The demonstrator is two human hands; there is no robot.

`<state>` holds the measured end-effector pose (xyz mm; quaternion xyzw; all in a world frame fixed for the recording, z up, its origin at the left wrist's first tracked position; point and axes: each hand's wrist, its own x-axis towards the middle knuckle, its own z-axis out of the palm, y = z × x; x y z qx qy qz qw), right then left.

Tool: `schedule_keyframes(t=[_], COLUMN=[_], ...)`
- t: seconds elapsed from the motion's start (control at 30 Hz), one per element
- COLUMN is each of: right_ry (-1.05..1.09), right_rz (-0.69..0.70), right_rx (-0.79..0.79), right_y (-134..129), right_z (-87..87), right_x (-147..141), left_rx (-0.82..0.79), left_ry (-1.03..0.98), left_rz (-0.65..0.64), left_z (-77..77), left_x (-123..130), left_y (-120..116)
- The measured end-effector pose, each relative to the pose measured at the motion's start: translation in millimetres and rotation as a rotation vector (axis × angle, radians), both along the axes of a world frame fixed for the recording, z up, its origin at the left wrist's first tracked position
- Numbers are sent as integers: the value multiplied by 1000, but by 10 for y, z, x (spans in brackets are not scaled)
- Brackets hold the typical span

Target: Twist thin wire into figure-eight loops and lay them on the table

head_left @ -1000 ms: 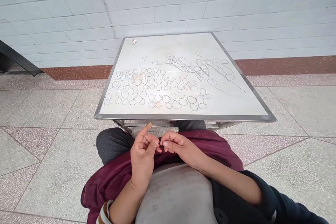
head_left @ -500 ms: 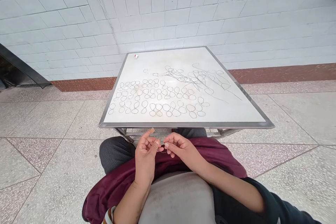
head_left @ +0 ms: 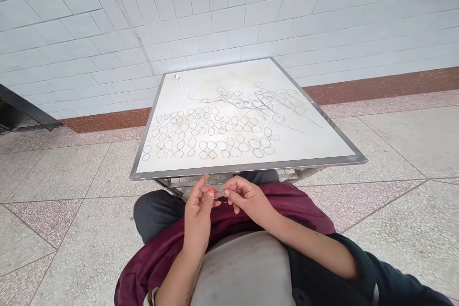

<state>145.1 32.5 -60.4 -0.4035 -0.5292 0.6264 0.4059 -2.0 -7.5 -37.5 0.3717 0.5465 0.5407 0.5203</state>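
Above my lap, just off the table's near edge, a thin wire (head_left: 223, 202) runs between my two hands. My left hand (head_left: 200, 203) pinches it between thumb and fingers, and a tan wrap covers one fingertip. Opposite it, my right hand (head_left: 245, 198) pinches the wire with thumb and forefinger. Part of the wire is hidden by the fingers, and its full shape is too fine to make out. Rows of wire loops (head_left: 208, 149), many shaped like a figure eight, lie on the white table (head_left: 311, 148). Behind them sits a tangle of longer wires (head_left: 256, 100).
A small red-and-white object (head_left: 177, 77) stands at the table's far left corner. The metal rim (head_left: 247, 166) borders the tabletop. Beyond it rises a white tiled wall (head_left: 222, 33) with a hanging cord (head_left: 125, 12). My knee (head_left: 158, 213) is under the near edge.
The head view has turned slightly, so the table appears tilted and shifted left. My hands have moved a little apart, with the wire still between them.
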Motion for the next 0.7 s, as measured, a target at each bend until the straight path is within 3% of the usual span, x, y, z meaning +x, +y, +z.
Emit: schedule_keyframes(t=[0.57,0.7], right_ry=[78,64], right_rz=[-169,-257], right_rx=[-6,21], right_y=[201,344], right_z=[40,42], right_x=[150,313], left_rx=[-92,-127], left_ry=[8,-13], left_rz=[-42,42], left_z=[-169,-236], left_x=[-166,-328], left_y=[44,71])
